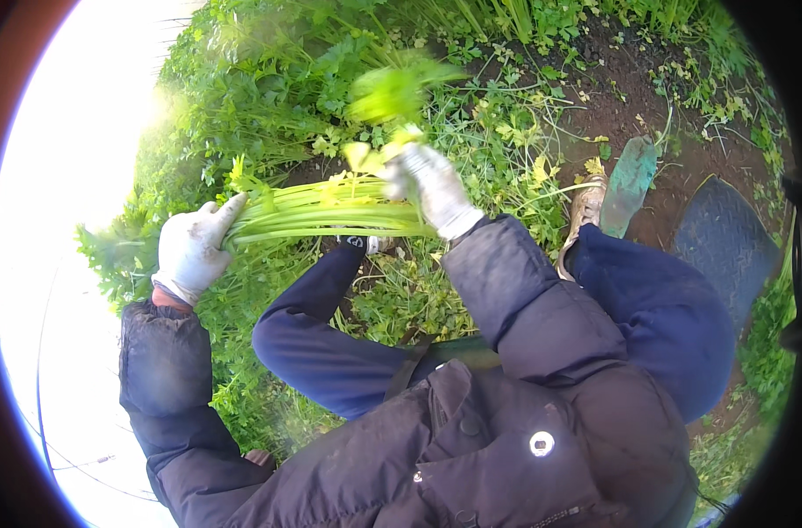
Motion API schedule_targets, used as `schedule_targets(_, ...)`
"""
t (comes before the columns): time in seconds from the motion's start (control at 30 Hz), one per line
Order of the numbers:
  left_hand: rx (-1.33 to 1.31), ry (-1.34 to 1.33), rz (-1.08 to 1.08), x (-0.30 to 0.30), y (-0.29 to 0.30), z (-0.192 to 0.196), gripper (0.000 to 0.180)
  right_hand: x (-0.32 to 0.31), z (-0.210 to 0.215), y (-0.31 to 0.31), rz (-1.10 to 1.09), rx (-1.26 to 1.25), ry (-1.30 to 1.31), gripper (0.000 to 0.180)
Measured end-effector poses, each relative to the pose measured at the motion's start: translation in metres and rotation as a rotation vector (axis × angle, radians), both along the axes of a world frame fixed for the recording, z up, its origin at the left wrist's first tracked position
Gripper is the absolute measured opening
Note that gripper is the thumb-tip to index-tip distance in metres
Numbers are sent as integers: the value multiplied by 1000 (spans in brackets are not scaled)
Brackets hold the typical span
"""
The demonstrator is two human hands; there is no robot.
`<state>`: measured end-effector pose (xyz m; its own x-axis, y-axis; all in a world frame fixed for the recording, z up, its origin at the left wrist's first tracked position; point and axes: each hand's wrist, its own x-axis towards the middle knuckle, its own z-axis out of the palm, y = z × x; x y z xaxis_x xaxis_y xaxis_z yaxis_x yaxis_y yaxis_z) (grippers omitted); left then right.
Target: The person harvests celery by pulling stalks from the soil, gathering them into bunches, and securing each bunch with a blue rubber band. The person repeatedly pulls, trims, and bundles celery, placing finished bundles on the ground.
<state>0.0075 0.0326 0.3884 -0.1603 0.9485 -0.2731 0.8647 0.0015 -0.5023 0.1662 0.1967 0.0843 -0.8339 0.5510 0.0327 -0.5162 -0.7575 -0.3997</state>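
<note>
A bunch of long pale-green celery (330, 209) lies crosswise in front of me, above my bent left leg. My left hand (192, 249), in a soiled white glove, is closed round its left end, with the thumb along the stalks. By the right end of the bunch is my right hand (432, 187), gloved too and smeared by motion. Yellowish celery leaves (366, 158) show at its fingers, which look closed on them. Just beyond, a bright green leafy clump (392, 95) is strongly blurred; whether it is attached to those leaves I cannot tell.
Dense standing celery plants (269, 88) grow ahead and to the left. Loose stalks and trimmed leaves (498, 158) litter the ground before me. By my right shoe (585, 211) lie a green flat piece (629, 185) and a dark textured mat (726, 251) on brown soil.
</note>
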Motion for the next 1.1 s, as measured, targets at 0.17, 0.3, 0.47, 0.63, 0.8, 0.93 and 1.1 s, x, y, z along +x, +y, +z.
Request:
schedule_targets(0.17, -62, 128, -67, -10, -19, 3, 79, 47, -76, 54, -73, 521, -946, 37)
schedule_targets(0.3, -33, 144, -158, -8, -19, -2, 82, 64, -62, 58, 140, 822, -1187, 89)
schedule_targets(0.47, -75, 113, -263, 0, -5, -14, 77, 11, -7, 24, 110, 1012, -394, 44)
schedule_targets(0.63, -84, 74, -201, 7, 1, -18, 80, -7, -4, -16, -85, 599, -297, 20)
schedule_targets(0.8, -57, 42, -154, 5, -7, -22, 83, 4, -41, 12, -173, 160, -282, 19)
schedule_targets(0.93, -46, 61, -131, -5, -20, -16, 83, 37, -85, 49, -162, -167, -386, 26)
schedule_targets(1.1, -19, 88, -93, -12, -29, -9, 85, 72, -95, 68, -303, 266, -1146, 36)
